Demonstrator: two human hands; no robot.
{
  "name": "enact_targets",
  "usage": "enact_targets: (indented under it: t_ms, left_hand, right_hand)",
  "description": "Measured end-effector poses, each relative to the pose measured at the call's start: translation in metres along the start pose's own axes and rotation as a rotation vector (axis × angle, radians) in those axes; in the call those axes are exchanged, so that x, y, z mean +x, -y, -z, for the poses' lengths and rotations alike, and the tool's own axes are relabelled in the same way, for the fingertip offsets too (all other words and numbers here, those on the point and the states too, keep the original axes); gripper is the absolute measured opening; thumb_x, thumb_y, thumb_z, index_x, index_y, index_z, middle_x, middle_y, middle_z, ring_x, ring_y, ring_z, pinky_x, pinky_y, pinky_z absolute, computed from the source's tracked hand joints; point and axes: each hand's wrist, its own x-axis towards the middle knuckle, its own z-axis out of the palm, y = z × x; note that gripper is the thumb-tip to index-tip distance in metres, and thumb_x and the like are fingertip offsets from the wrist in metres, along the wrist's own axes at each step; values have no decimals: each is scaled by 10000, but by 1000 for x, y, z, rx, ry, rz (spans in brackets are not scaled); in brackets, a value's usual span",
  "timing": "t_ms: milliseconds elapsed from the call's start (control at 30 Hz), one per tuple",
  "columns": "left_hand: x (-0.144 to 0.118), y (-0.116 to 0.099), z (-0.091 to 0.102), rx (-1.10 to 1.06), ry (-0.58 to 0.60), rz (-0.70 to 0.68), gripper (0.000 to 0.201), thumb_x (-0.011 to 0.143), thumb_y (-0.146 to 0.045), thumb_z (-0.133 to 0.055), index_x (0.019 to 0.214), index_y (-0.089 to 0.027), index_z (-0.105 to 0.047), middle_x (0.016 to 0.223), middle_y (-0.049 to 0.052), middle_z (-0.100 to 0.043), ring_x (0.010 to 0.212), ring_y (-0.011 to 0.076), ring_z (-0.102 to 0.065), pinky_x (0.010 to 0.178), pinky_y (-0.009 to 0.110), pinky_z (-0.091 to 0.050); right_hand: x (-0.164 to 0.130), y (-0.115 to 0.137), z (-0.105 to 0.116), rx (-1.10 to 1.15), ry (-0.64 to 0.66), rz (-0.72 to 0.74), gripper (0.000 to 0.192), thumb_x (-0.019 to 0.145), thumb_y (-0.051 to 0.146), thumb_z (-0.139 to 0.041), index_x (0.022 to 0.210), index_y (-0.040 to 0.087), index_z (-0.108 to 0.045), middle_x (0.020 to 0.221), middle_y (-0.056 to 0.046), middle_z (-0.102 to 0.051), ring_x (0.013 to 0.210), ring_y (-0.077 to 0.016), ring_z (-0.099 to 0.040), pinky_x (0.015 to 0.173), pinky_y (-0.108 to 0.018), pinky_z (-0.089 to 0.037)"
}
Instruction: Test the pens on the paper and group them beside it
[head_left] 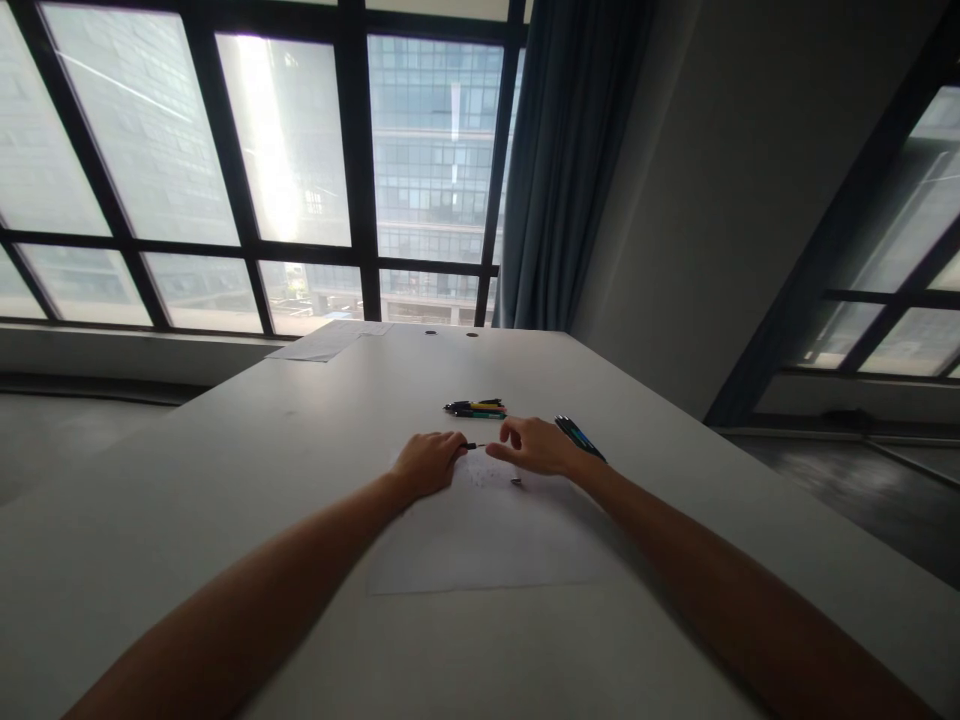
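Left hand [429,462] pinches a small dark pen part [472,446] – right hand [534,446] curled, fingers loose beside it (over paper [487,540]); a slip could drop it.

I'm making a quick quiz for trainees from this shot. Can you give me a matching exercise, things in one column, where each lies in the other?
Things:
1. bundle of coloured pens
2. white sheet
3. far papers
4. dark pens

Places:
A. at the table's far edge, near the window
B. just beyond the right hand, on its outer side
C. flat under both hands, nearest the person
D. on the table beyond both hands, in the middle

Pairs: 1-D, 2-C, 3-A, 4-B. The left hand pinches a small dark part at its fingertips.
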Motion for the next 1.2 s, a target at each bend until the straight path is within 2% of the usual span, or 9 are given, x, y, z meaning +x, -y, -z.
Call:
enact_targets:
  t_ms: [133, 233, 367, 533, 700, 800, 900, 1000, 1200]
  left_hand:
    - [1, 1, 0, -15, 4, 8, 218, 966, -259, -369, 1066, -205, -555, 1008, 61, -690, 943, 207, -648, 774, 314, -497]
    - [0, 2, -1, -48, -1, 9, 227, 960, -241, -378, 1107, -208, -548, 1042, 66, -685, 973, 207, -644, 806, 326, -503]
    - [0, 4, -3, -113, -14, -33, 343, 923, -171, -411, 1246, -231, -506, 1144, 66, -663, 1035, 200, -629, 874, 339, -502]
    - [-1, 5, -5, -161, -50, -68, 294, 941, -201, -386, 1190, -211, -543, 1103, 68, -666, 1028, 199, -622, 889, 336, -502]
    - [-1, 4, -4, -163, -125, -57, 305, 948, -388, -454, 1164, -191, -541, 1091, 80, -664, 980, 215, -631, 853, 346, -510]
    - [-1, 4, -5, -163, -142, -87, 310, 944, -430, -471, 1126, -197, -566, 1059, 76, -674, 963, 205, -639, 850, 334, -506]
    - [-1, 4, -5, -159, -151, -115, 264, 962, -385, -446, 1084, -203, -593, 1013, 69, -684, 937, 192, -645, 840, 321, -501]
    - [-1, 4, -5, -149, -153, -134, 242, 968, -344, -430, 1054, -203, -606, 973, 63, -689, 904, 185, -647, 808, 309, -497]
    - [-1, 6, -7, -117, -174, -153, 245, 971, -353, -427, 1020, -192, -605, 937, 56, -693, 864, 182, -647, 759, 292, -481]
  right_hand:
    - [1, -16, 4, 87, 256, 18, 369, 568, 523, -826, 711, 217, -677, 634, -5, -639, 473, -121, -530, 437, -238, -330]
    - [1, -21, -3, 98, 292, 29, 167, 653, 348, -786, 684, 221, -683, 650, -6, -659, 521, -135, -569, 450, -230, -364]
    - [1, -16, -6, 107, 218, 67, 22, 704, 199, -707, 688, 209, -695, 661, -19, -673, 546, -145, -580, 488, -238, -396]
    - [3, -4, -6, 135, 23, 104, 177, 713, 88, -598, 819, 181, -705, 804, -42, -703, 672, -156, -622, 620, -253, -484]
    - [6, 2, -28, 429, -122, 36, 159, 735, 114, -611, 873, 161, -674, 873, -60, -711, 775, -172, -663, 747, -317, -545]
    - [7, 3, -45, 613, -156, -3, 202, 704, 158, -673, 905, 153, -653, 870, -60, -705, 806, -181, -672, 776, -340, -553]
    - [7, 5, -54, 703, -167, -1, 250, 689, 243, -723, 908, 154, -642, 851, -53, -699, 799, -184, -670, 779, -349, -551]
    - [6, 7, -55, 684, -177, -8, 254, 700, 303, -731, 888, 155, -646, 819, -49, -699, 768, -181, -663, 755, -347, -546]
    - [4, 11, -51, 547, -162, -5, 214, 763, 293, -675, 917, 146, -695, 847, -65, -709, 759, -171, -643, 700, -312, -514]
